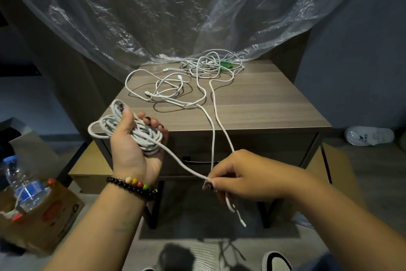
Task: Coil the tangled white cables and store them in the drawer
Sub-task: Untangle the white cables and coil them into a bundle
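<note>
Left hand (137, 145) sits at 9 o'clock of frame, palm up, fingers curled round a finished coil (140, 133) of white cable: palm-up keeps the loops stacked and stops them sliding off. Right hand (239, 177) at 5 o'clock pinches the free run of that cable (182, 164) just off the coil, tail and plug (242, 223) hanging below the fingers; the pinch holds tension, so I'd guess the next loop lays flat. Two strands rise from the right hand toward 12 o'clock to the bench (263, 103), where the rest of the tangled cables (197, 77) lie loose, spread from centre to the back edge, near a green item (226, 64). The drawer (252, 149) below the benchtop is closed, handle (201, 160) between the hands. Judgement: one cable nearly coiled, most untangling left, nothing stored.
</note>
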`<state>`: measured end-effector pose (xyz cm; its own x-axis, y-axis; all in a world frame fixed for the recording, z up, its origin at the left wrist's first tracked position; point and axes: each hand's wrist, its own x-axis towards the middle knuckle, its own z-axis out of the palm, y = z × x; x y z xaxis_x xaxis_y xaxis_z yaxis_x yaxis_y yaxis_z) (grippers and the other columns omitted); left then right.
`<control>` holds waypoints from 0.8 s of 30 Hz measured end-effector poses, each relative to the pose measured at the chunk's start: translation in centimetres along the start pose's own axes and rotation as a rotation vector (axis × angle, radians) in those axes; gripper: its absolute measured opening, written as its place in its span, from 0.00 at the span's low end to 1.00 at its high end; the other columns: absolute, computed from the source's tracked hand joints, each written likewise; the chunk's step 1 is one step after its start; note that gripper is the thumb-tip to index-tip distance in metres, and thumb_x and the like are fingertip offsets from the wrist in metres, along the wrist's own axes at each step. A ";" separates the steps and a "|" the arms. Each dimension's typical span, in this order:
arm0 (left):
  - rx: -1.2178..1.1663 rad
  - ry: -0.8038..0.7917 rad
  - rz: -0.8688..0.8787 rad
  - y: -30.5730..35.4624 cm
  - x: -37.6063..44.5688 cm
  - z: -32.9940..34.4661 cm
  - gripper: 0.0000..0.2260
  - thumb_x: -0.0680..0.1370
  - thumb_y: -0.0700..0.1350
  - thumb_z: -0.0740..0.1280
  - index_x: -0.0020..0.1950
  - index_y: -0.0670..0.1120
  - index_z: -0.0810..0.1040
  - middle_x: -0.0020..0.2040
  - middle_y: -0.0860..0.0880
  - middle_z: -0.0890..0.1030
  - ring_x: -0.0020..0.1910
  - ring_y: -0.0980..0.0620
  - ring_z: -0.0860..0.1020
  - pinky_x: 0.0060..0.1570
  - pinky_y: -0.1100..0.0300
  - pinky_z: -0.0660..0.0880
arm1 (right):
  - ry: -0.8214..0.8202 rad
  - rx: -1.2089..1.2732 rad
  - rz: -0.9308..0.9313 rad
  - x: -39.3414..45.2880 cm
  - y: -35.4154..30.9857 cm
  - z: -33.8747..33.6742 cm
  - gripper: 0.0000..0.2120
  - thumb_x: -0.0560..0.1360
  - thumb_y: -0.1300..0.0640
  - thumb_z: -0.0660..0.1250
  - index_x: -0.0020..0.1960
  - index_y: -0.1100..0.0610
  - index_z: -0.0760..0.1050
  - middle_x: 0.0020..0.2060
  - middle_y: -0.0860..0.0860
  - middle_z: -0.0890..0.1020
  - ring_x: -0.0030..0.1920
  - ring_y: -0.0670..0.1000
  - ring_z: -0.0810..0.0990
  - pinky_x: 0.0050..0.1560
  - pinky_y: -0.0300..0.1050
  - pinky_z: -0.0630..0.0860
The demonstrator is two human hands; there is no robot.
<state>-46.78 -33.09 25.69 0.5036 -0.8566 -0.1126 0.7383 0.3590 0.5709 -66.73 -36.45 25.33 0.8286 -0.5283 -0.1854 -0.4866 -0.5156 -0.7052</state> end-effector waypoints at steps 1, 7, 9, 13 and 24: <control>-0.011 -0.014 -0.015 0.2 0.0 -0.1 0.16 0.79 0.55 0.61 0.37 0.46 0.71 0.30 0.51 0.71 0.28 0.56 0.72 0.31 0.66 0.74 | 0.018 0.024 0.006 0.0 0.2 -0.2 0.10 0.80 0.53 0.63 0.49 0.53 0.83 0.39 0.53 0.84 0.37 0.50 0.81 0.46 0.49 0.79; 0.008 -0.322 -0.287 0.6 -1.0 -0.1 0.12 0.69 0.53 0.71 0.38 0.46 0.75 0.30 0.52 0.72 0.27 0.58 0.72 0.28 0.67 0.73 | 0.221 0.082 0.055 -0.2 1.3 -1.6 0.11 0.77 0.49 0.67 0.46 0.54 0.85 0.27 0.54 0.79 0.27 0.47 0.74 0.34 0.43 0.73; 0.060 -0.423 -0.360 0.5 -1.4 0.0 0.14 0.64 0.52 0.77 0.38 0.45 0.77 0.33 0.51 0.74 0.29 0.57 0.75 0.30 0.65 0.76 | 0.361 0.027 0.055 -0.1 1.6 -1.8 0.08 0.75 0.48 0.69 0.44 0.50 0.85 0.30 0.52 0.83 0.29 0.48 0.78 0.35 0.46 0.76; 0.229 -0.344 -0.364 -0.2 -2.0 0.7 0.13 0.72 0.53 0.65 0.39 0.43 0.74 0.47 0.39 0.83 0.47 0.45 0.84 0.47 0.51 0.81 | 0.589 -0.120 -0.077 -0.2 1.7 -1.8 0.05 0.72 0.51 0.72 0.42 0.50 0.86 0.33 0.44 0.84 0.36 0.43 0.80 0.39 0.43 0.78; 0.566 -0.381 -0.597 -1.7 -3.5 1.1 0.12 0.72 0.52 0.64 0.43 0.42 0.75 0.43 0.41 0.78 0.45 0.43 0.82 0.39 0.49 0.82 | 0.785 -0.397 -0.493 0.1 1.0 -1.1 0.05 0.73 0.53 0.71 0.43 0.53 0.84 0.33 0.40 0.78 0.33 0.38 0.69 0.40 0.32 0.60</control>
<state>-50.26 -31.14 26.01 -0.1492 -0.9425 -0.2992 0.4471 -0.3342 0.8297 -67.44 -37.75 25.38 0.6147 -0.4169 0.6696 -0.3147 -0.9080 -0.2765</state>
